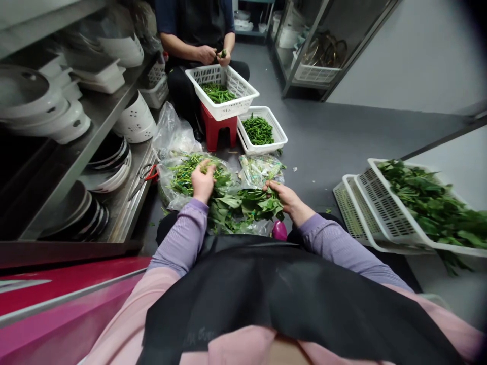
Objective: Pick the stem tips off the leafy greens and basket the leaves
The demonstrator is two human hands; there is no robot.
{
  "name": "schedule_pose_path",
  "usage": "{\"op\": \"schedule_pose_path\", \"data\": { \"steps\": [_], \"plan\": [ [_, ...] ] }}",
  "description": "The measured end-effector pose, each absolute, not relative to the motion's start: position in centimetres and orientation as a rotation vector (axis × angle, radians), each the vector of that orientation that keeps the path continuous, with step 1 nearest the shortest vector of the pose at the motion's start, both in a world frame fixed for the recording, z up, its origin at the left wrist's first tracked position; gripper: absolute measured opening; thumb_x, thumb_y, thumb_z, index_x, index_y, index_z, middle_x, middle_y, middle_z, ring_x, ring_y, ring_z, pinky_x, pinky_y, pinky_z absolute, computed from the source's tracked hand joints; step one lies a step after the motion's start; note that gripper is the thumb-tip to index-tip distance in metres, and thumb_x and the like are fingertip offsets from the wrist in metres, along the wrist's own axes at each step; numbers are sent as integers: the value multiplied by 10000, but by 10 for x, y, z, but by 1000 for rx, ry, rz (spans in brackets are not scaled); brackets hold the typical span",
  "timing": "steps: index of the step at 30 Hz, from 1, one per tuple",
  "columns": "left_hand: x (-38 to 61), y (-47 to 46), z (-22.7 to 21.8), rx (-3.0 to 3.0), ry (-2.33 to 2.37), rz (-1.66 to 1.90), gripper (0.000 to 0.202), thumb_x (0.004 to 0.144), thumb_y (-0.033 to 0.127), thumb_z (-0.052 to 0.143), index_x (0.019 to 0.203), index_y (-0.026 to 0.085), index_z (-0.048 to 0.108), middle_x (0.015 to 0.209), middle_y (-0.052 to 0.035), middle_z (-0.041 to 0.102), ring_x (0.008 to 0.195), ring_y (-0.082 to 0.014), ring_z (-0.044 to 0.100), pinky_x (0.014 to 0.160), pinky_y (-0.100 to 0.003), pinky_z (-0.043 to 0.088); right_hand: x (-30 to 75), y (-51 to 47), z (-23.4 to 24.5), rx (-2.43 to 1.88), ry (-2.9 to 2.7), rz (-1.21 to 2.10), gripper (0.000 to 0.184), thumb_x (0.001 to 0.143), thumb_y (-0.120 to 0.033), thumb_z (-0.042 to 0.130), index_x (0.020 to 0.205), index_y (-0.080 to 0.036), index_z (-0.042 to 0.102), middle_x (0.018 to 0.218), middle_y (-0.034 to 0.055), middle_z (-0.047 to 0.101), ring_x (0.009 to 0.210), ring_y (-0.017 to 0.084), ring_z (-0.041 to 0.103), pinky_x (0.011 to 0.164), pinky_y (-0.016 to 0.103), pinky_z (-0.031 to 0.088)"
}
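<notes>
My right hand (287, 198) holds the edge of a bunch of leafy greens (261, 203), fingers closed around it, the leaves spreading towards the middle. My left hand (203, 181) is over the thin green stems (182, 173), its fingers curled close together; I cannot tell from here whether they pinch any. The leafy greens lie low between my two knees, just in front of the black apron (274, 289), and the stems sit on a clear plastic bag (169, 195) to their left. Beyond my right hand I see a flat clear packet (261, 170) on the floor (315, 152). Across from me, a co-worker (196, 35) has both hands above a white basket (238, 105) of green peppers, which rests on a red stool (218, 126). On my left, red-handled scissors (146, 175) lie on the lower shelf (131, 205).
</notes>
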State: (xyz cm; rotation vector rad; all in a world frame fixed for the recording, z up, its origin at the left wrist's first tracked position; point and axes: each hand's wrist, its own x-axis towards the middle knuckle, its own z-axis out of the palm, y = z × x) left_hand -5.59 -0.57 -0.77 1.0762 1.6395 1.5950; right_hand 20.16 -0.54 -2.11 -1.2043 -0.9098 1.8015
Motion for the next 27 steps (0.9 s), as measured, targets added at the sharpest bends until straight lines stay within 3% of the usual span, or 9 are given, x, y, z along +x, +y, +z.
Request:
{"op": "schedule_pose_path", "data": {
  "steps": [3, 6, 9, 12, 15, 18, 20, 23, 27],
  "plan": [
    [-81, 17, -17, 857, 1785, 1566, 329, 730, 259, 631, 1014, 99, 591, 765, -52, 640, 380, -49, 461, 414, -197, 367, 217, -8, -15, -1097, -936, 1803, 283, 646, -384, 664, 804, -201, 518, 759, 14, 648, 676, 159, 598, 654, 312, 490],
    [-80, 18, -16, 804, 1542, 1485, 286, 754, 281, 613, 955, 78, 603, 773, -74, 650, 408, -55, 494, 446, -201, 405, 226, -8, -6, -1089, -962, 1723, 292, 647, -403, 677, 795, -209, 517, 736, 14, 646, 741, 183, 616, 709, 342, 493],
    [-62, 8, -8, 696, 1184, 1282, 319, 777, 362, 594, 921, 77, 600, 751, -87, 654, 518, -93, 578, 564, -239, 486, 229, -6, 7, -1102, -1059, 1661, 331, 644, -466, 673, 767, -209, 505, 540, -38, 540, 590, 151, 585, 670, 329, 489],
    [-45, -1, 0, 611, 963, 1102, 341, 791, 403, 571, 930, 93, 594, 796, -103, 661, 678, -144, 636, 684, -298, 521, 214, -8, 26, -1267, -1304, 1567, 376, 599, -470, 698, 770, -180, 531, 455, -72, 454, 425, 93, 465, 543, 275, 445],
    [-31, -7, 3, 615, 799, 991, 332, 799, 406, 559, 952, 114, 599, 907, -121, 661, 839, -190, 642, 757, -334, 520, 182, -13, 38, -1432, -1623, 1399, 352, 580, -393, 713, 796, -136, 608, 543, -28, 541, 485, 89, 477, 523, 243, 404],
    [-20, -13, 3, 653, 721, 941, 347, 797, 418, 557, 990, 134, 606, 995, -129, 652, 926, -211, 626, 784, -336, 513, 148, -16, 34, -1359, -1774, 1279, 274, 588, -341, 705, 767, -142, 646, 714, 13, 617, 665, 120, 541, 624, 245, 424],
    [-16, -16, 3, 663, 702, 933, 359, 784, 422, 573, 1004, 140, 612, 1041, -129, 644, 966, -216, 614, 799, -331, 508, 134, -16, 23, -1330, -1778, 1305, 239, 579, -317, 708, 731, -145, 642, 752, 17, 624, 702, 124, 543, 637, 243, 423],
    [-15, -19, 3, 645, 691, 922, 378, 743, 399, 630, 1017, 138, 624, 1095, -135, 628, 991, -225, 602, 811, -334, 503, 129, -17, 8, -1383, -1643, 1459, 256, 594, -341, 691, 724, -135, 613, 585, -19, 553, 541, 87, 476, 529, 227, 379],
    [-17, -19, 1, 661, 703, 917, 364, 674, 284, 705, 1000, 136, 642, 1024, -129, 654, 863, -193, 633, 741, -296, 510, 137, -16, 4, -1332, -1335, 1686, 300, 604, -377, 692, 744, -135, 584, 556, -28, 541, 464, 57, 417, 465, 208, 329]
  ]
}}
